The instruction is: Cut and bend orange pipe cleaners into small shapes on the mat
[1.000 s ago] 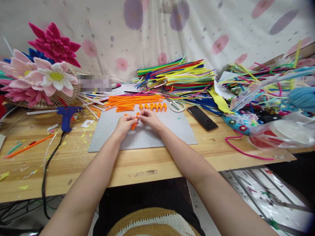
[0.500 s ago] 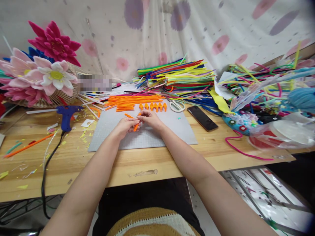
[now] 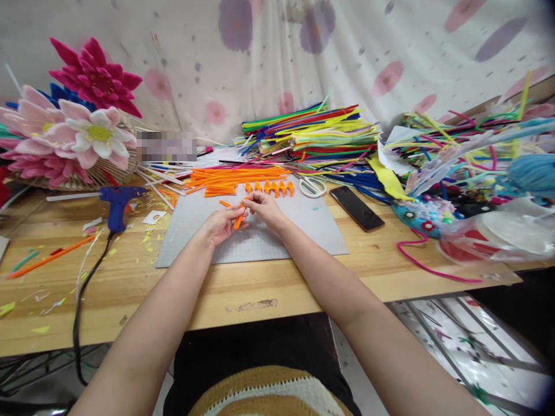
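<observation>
Flowers of pink, white and magenta fuzzy petals (image 3: 69, 130) sit heaped at the far left of the pale wooden table (image 3: 243, 292). Just in front of them lies a blue glue gun (image 3: 118, 202), its black cord (image 3: 84, 294) trailing toward the near edge. A long, straight orange pipe cleaner (image 3: 47, 258) rests on the wood to the left of the cord.

At the centre lies a grey gridded cutting mat (image 3: 299, 234), and both hands work over it. The left hand (image 3: 220, 223) is half curled, its fingertips closed on the lower part of a short orange pipe-cleaner piece (image 3: 238, 219). The right hand (image 3: 266, 209) meets it from the other side, thumb and forefinger pinching the upper end of the same piece. The piece is held just above the mat's middle, slanted between the two hands. A loose orange offcut (image 3: 224, 203) lies on the mat just beyond the left hand.

Behind the hands is a flat pile of orange pipe cleaners (image 3: 232, 175), with a row of small folded orange loops (image 3: 269, 187) to its right. Next come white-handled scissors (image 3: 312, 186) and a black phone (image 3: 356, 208) at the mat's right corner. A tall stack of many-coloured pipe cleaners (image 3: 312, 133) stands farther back. On the right, a bent pink pipe cleaner (image 3: 427, 267) lies near a clear plastic bag (image 3: 498, 234).
</observation>
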`<state>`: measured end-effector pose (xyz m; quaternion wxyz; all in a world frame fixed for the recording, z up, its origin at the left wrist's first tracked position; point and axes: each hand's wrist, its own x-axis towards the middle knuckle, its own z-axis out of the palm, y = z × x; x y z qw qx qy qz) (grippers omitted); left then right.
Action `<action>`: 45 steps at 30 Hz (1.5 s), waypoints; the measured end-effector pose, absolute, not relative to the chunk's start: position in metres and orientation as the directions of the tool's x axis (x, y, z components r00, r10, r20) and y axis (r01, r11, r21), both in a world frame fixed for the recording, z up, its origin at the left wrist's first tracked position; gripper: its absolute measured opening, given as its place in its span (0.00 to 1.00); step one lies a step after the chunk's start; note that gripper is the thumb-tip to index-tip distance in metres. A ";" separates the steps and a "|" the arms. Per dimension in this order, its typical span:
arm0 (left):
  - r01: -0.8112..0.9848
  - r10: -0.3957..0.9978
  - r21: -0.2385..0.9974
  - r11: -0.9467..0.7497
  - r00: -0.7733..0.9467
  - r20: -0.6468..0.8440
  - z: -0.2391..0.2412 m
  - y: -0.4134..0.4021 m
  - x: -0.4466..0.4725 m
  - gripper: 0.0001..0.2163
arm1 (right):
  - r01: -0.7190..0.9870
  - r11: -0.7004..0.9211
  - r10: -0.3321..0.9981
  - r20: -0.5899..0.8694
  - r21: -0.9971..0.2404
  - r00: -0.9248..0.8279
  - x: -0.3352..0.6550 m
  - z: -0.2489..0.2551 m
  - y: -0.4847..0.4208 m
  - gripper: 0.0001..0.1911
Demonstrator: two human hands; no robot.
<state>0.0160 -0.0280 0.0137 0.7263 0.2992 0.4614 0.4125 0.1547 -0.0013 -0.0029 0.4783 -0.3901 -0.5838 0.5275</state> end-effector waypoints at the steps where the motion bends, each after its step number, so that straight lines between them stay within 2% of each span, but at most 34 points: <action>1: -0.312 0.889 0.834 0.456 0.214 -0.406 0.013 -0.028 0.017 0.02 | -0.030 0.142 0.965 0.145 -0.989 -0.219 0.154 -0.003 -0.001 0.11; 6: -0.248 0.962 0.930 0.271 0.038 -0.271 0.011 -0.032 0.028 0.06 | 0.088 0.168 0.981 0.157 -0.982 -0.117 0.151 -0.005 0.001 0.11; 9: -0.232 0.975 0.951 0.207 -0.035 -0.221 0.010 -0.034 0.032 0.08 | 0.098 0.142 0.986 0.132 -0.985 -0.102 0.150 -0.005 0.001 0.11; 13: -0.186 0.973 0.962 0.200 -0.074 -0.217 0.010 -0.034 0.032 0.08 | 0.026 0.047 0.981 0.042 -0.999 -0.189 0.154 -0.005 0.001 0.08; 16: -0.107 0.973 0.972 0.207 -0.077 -0.216 0.007 -0.034 0.032 0.07 | 0.070 0.047 0.957 0.024 -0.996 -0.289 0.158 -0.004 0.002 0.05; 20: -0.030 0.973 0.976 0.213 -0.078 -0.215 0.003 -0.032 0.032 0.05 | 0.242 0.283 0.920 0.191 -0.928 -0.343 0.161 -0.005 0.005 0.06; 24: -0.053 0.969 0.973 0.227 -0.092 -0.231 0.004 -0.032 0.032 0.03 | 0.339 0.489 0.857 0.373 -0.803 -0.355 0.161 -0.005 0.002 0.06; 27: -0.093 0.961 0.967 0.236 -0.124 -0.247 0.006 -0.032 0.032 0.02 | 0.358 0.593 0.799 0.473 -0.721 -0.372 0.160 -0.004 -0.002 0.02; 29: -0.126 0.953 0.959 0.255 -0.135 -0.271 0.008 -0.032 0.032 0.02 | 0.376 0.608 0.792 0.504 -0.699 -0.345 0.159 -0.003 -0.004 0.03; 33: -0.265 0.936 0.916 0.301 -0.100 -0.337 0.011 -0.032 0.030 0.02 | 0.359 0.560 0.828 0.511 -0.747 -0.230 0.155 -0.003 -0.003 0.04; 38: -0.411 0.935 0.852 0.323 -0.003 -0.355 0.011 -0.030 0.029 0.03 | 0.200 0.302 0.953 0.289 -0.932 -0.091 0.152 -0.010 0.003 0.07; 41: -0.414 0.945 0.860 0.297 -0.003 -0.328 0.010 -0.030 0.029 0.03 | 0.089 0.160 0.983 0.151 -0.983 -0.104 0.152 -0.010 0.003 0.08; 45: -0.327 0.976 0.924 0.196 -0.028 -0.217 0.008 -0.032 0.030 0.06 | 0.009 0.004 0.982 0.002 -1.000 -0.187 0.156 -0.004 0.002 0.04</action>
